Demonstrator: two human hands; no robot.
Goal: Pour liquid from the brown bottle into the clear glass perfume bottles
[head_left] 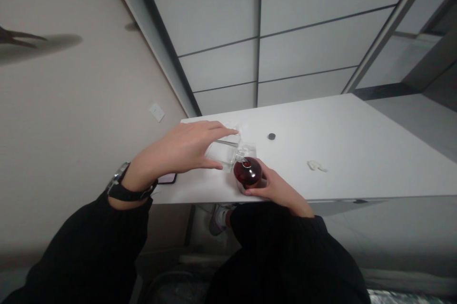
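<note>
My left hand [193, 147] is closed around a clear glass bottle [222, 152] with clear liquid inside. That bottle is tilted to the right, and its neck sits at the mouth of a dark red, round-shouldered bottle [247, 173]. My right hand [273, 185] wraps round the right side of the red bottle, which stands upright near the front edge of the white table [342, 142]. Behind the two bottles is another clear, glassy object [249, 149], partly hidden, whose kind I cannot make out.
A small dark round cap [272, 136] lies behind the bottles. Farther right is a crumpled whitish piece [316, 166]. A phone-like object [167, 179] shows partly under my left wrist. A wall [89, 104] borders the left, and white panelled doors [221, 23] stand behind.
</note>
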